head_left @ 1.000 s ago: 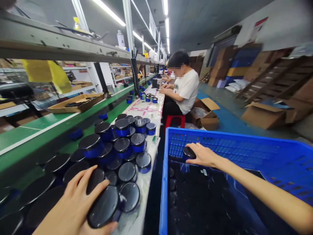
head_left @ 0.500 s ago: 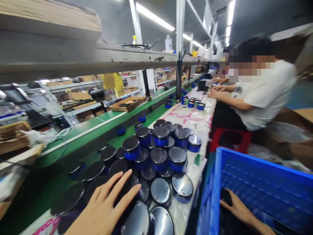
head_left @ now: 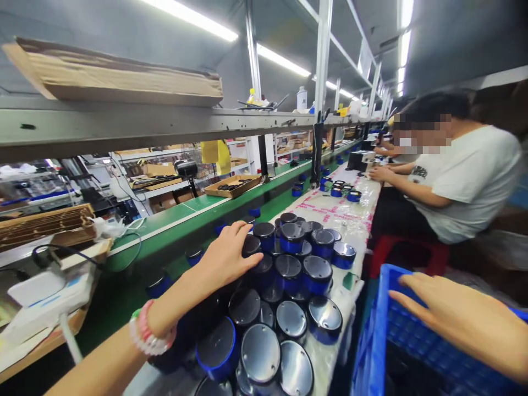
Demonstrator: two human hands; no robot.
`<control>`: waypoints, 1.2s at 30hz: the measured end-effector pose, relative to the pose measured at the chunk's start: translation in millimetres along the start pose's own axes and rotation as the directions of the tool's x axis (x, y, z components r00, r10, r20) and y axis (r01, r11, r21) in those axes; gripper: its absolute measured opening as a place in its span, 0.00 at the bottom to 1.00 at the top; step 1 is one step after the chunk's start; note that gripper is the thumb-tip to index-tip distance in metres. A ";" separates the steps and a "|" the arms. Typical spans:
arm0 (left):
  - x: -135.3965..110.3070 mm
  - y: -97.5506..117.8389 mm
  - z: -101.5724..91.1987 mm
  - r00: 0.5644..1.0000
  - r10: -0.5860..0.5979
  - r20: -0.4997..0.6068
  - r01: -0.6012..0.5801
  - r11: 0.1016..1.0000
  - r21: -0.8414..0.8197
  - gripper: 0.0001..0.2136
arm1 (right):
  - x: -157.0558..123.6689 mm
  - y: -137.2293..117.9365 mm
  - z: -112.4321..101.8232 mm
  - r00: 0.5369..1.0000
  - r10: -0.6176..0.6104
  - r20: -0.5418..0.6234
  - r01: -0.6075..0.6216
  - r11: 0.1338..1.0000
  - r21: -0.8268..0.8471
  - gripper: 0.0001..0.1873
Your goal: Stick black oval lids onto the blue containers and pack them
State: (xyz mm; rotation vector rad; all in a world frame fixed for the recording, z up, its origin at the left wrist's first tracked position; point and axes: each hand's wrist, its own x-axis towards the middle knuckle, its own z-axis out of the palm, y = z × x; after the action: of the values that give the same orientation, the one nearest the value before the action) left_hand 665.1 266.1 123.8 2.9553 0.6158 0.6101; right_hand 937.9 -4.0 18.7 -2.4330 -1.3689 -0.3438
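My left hand (head_left: 231, 254), with a beaded bracelet at its wrist, reaches over a crowd of round blue cases with glossy black lids (head_left: 289, 266). Its fingers and thumb curl around one round case (head_left: 251, 245) at the left of the stack, which the hand partly covers. Stacked cases fill the middle, while nearer ones (head_left: 259, 353) stand low with shiny lids. Over the blue plastic basket (head_left: 383, 324) at the lower right hovers my right hand (head_left: 457, 313), fingers stretched out and nothing seen in it. Dark things lie inside the basket, too dim to name.
A green conveyor belt (head_left: 173, 237) runs along the left of the work surface. Above it is a metal shelf beam (head_left: 136, 124) carrying cardboard (head_left: 124, 77). A seated co-worker (head_left: 474, 170) works farther along on the right. A power adapter (head_left: 39, 289) lies at the left.
My left hand has moved forward from the near cases to one at the stack's left. My right hand has risen out of the basket, without the black object it held. The view has shifted.
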 end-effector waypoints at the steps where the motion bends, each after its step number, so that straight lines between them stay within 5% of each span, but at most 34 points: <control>1: 1.8 1.6 -6.8 1.000 0.007 -0.015 -0.007 1.000 0.001 0.24 | 3.2 -30.1 -15.0 0.999 -0.029 0.020 0.029 0.999 0.021 0.19; 5: -23.0 -5.3 -46.6 0.996 0.008 -0.088 -0.007 1.000 0.019 0.15 | -7.3 -121.7 -29.9 0.956 -0.274 0.104 0.245 0.943 0.225 0.26; 8: -70.1 -10.4 -63.1 0.998 0.013 0.058 -0.012 1.000 -0.021 0.11 | -25.7 -161.8 -17.8 0.891 -0.435 0.133 0.357 0.850 0.388 0.27; 12: -130.4 -1.7 -40.0 0.960 -0.101 0.261 0.118 0.992 -0.048 0.21 | -34.6 -200.5 -4.9 0.847 -0.510 0.148 0.399 0.795 0.456 0.33; 14: -147.3 3.4 -16.4 0.973 -0.101 0.210 0.101 0.995 0.011 0.31 | -33.0 -215.1 -0.4 0.849 -0.497 0.179 0.380 0.810 0.446 0.36; 17: -156.2 4.9 11.4 0.992 0.007 0.124 -0.011 0.999 0.030 0.33 | -30.9 -228.4 6.0 0.864 -0.446 0.232 0.312 0.838 0.448 0.37; 20: -155.9 -1.4 11.6 0.997 -0.054 0.052 0.068 0.947 -0.315 0.31 | -33.4 -231.0 11.9 0.874 -0.419 0.245 0.261 0.832 0.490 0.34; 21: -155.9 -4.6 5.5 0.989 -0.138 0.057 0.147 0.832 -0.534 0.30 | -35.0 -230.2 13.9 0.878 -0.413 0.243 0.253 0.830 0.496 0.34; 22: -156.4 -7.9 -2.5 0.968 -0.226 0.106 0.228 0.622 -0.749 0.28 | -36.7 -229.0 16.2 0.882 -0.404 0.241 0.246 0.833 0.496 0.33; 23: -157.7 -11.1 -11.2 0.935 -0.296 0.196 0.293 0.332 -0.897 0.26 | -38.2 -227.7 18.8 0.887 -0.396 0.237 0.243 0.837 0.491 0.33; 25: -162.6 -16.7 -26.6 0.868 -0.300 0.397 0.333 -0.242 -0.911 0.24 | -40.3 -225.2 24.4 0.896 -0.379 0.231 0.234 0.846 0.479 0.33; 26: -166.1 -18.9 -31.9 0.845 -0.270 0.462 0.325 -0.426 -0.844 0.24 | -40.7 -224.4 27.1 0.902 -0.369 0.223 0.231 0.850 0.473 0.34; 28: -173.3 -22.3 -37.1 0.817 -0.248 0.521 0.303 -0.584 -0.753 0.23 | -40.4 -223.6 31.3 0.913 -0.354 0.202 0.231 0.857 0.461 0.33; 30: -176.8 -26.8 -38.9 0.809 -0.289 0.512 0.344 -0.475 -0.810 0.24 | -39.6 -223.9 32.8 0.921 -0.345 0.183 0.235 0.864 0.444 0.33; 32: -170.8 -37.2 -44.1 0.826 -0.379 0.417 0.424 -0.069 -0.903 0.24 | -38.9 -224.4 32.0 0.923 -0.347 0.166 0.250 0.870 0.425 0.33; 34: -151.9 -58.3 -55.6 0.853 -0.449 0.265 0.447 0.369 -0.815 0.22 | -38.5 -224.3 31.3 0.922 -0.360 0.142 0.278 0.871 0.405 0.33; 36: -122.2 -90.9 -70.3 0.835 -0.529 0.148 0.474 0.558 -0.681 0.26 | -38.0 -222.9 32.9 0.921 -0.377 0.098 0.315 0.869 0.380 0.33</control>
State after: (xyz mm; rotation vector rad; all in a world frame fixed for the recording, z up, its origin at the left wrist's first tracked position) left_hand 500.9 299.8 130.9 1.9169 0.9363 0.6872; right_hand 728.7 87.6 11.3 -1.9494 -1.7739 0.0386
